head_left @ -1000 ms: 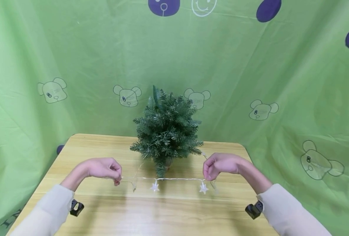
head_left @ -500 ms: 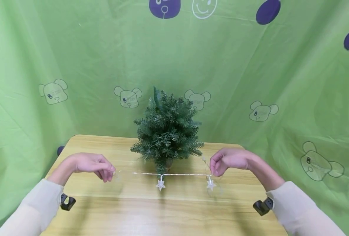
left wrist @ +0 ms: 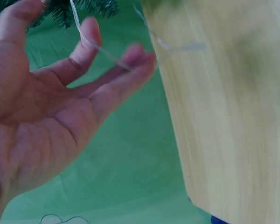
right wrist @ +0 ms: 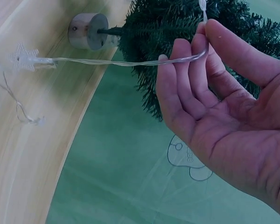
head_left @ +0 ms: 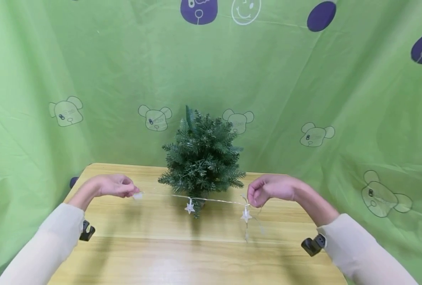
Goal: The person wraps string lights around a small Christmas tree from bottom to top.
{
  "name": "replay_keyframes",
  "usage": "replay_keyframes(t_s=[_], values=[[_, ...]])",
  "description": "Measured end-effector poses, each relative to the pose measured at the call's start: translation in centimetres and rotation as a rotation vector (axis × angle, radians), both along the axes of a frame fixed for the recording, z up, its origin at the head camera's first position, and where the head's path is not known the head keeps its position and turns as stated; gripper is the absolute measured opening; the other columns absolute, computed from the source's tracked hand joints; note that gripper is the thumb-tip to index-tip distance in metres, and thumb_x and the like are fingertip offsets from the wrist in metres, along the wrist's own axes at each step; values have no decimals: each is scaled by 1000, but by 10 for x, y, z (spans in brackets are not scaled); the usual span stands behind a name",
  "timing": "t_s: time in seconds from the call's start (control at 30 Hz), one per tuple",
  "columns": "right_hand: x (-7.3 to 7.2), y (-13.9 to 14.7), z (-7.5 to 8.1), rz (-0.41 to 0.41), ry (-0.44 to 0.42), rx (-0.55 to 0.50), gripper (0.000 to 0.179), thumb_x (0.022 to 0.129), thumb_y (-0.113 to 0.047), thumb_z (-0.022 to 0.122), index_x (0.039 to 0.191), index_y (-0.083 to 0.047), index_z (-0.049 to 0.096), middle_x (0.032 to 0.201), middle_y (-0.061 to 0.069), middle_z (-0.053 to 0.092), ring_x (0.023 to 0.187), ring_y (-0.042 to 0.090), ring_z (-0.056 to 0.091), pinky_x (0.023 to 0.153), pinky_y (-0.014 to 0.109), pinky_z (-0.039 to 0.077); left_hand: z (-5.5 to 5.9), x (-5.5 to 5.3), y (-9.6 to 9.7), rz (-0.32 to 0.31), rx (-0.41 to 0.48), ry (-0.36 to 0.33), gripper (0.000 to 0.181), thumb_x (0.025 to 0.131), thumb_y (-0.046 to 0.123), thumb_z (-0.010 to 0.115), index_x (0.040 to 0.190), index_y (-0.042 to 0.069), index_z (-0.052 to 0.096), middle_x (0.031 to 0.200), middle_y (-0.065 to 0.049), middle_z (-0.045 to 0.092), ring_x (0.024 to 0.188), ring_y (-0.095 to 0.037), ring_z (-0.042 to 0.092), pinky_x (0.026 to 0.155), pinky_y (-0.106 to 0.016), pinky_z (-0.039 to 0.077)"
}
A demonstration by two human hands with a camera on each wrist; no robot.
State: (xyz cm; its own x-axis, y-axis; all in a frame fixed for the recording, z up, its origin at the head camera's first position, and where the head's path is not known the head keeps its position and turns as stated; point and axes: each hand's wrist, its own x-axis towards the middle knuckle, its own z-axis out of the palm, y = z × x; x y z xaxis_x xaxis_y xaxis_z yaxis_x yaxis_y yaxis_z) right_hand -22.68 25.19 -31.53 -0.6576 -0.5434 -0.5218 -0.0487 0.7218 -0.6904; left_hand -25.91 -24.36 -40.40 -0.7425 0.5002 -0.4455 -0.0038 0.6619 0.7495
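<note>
A string of star lights stretches between the two hands, over the table and in front of a small artificial Christmas tree. Clear stars hang from its wire. At the left end, my left hand pinches the wire; in the left wrist view the strand also runs across its other fingers. My right hand holds the wire between thumb and forefinger, as the right wrist view shows. From there the strand passes over the fingertips and trails down, with another star on it.
The tree stands upright on a round wood-like base near the back of the wooden table. A green cloth printed with bear heads hangs behind and at both sides.
Both hands first moved apart, then came back inward a little. They have moved up in the view, and the light string between them now crosses the lower part of the tree.
</note>
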Motion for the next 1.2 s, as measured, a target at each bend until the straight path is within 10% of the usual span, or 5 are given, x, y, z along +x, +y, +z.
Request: replay_keyframes(t_s=[0.13, 0.63, 0.9, 1.2], values=[[1, -10, -1, 25, -23, -21, 15, 85, -11, 68, 97, -2, 68, 96, 8, 67, 95, 26, 63, 95, 42, 53, 13, -4, -3, 44, -81, 110, 17, 91, 24, 65, 87, 9, 57, 85, 0, 51, 80, -16, 45, 72, -30, 41], [4, -13, 13, 81, -50, -66, 14, 83, -7, 67, 95, -1, 67, 85, 2, 65, 87, 25, 62, 96, 41, 49, 105, -18, 20, 134, -70, 402, 19, 93, 24, 65, 95, 6, 63, 91, -3, 62, 80, -18, 48, 74, -34, 44], [6, 8, 31, 101, -25, -23, 12, 85, -10, 66, 95, -2, 66, 84, 2, 62, 83, 21, 58, 94, 43, 47, 139, -1, 45, 45, -4, 486, 18, 94, 24, 68, 97, 7, 63, 110, -10, 71, 106, -25, 64, 105, -52, 47], [5, 29, 50, 68, -44, -25, 16, 86, -11, 66, 98, 0, 63, 84, 2, 61, 85, 21, 58, 93, 43, 47, 154, 21, 74, -169, -16, 459, 12, 93, 19, 66, 89, 10, 59, 87, -2, 66, 84, -17, 62, 82, -36, 52]])
